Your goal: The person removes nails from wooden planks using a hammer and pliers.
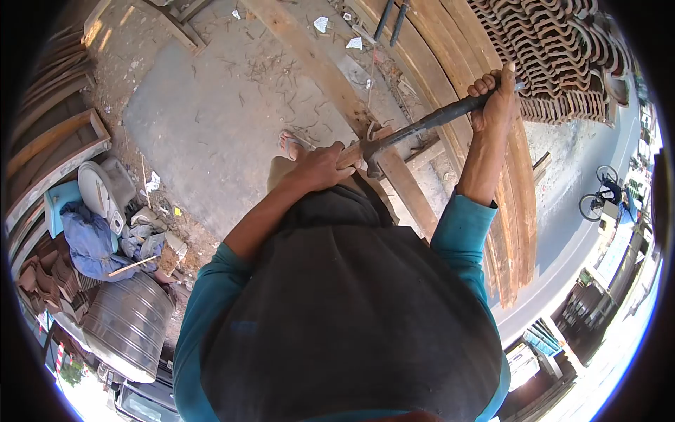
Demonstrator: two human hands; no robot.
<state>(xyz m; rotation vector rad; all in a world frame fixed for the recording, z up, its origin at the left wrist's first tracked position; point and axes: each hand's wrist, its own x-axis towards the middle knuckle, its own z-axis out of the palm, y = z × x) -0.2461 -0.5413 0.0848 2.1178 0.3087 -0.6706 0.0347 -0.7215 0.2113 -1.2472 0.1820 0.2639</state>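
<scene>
My right hand [496, 98] is wrapped around the end of the dark handle of a claw hammer [439, 118], thumb pointing up. The hammer's head sits against a wooden piece [349, 156] in front of my lap. Closed over that wooden piece is my left hand [323, 169], close beside the hammer head. Just beyond them, a wooden plank [406, 184] slants down to the right. How the claw meets the wood is too small to make out.
A long beam [316, 63] crosses the concrete floor [204, 105], which has bent nails scattered on it. Thick boards [517, 232] and stacked roof tiles [548, 56] lie to the right. A metal drum [130, 320] and blue cloth [91, 239] are on the left. A bicycle [599, 193] is on the road.
</scene>
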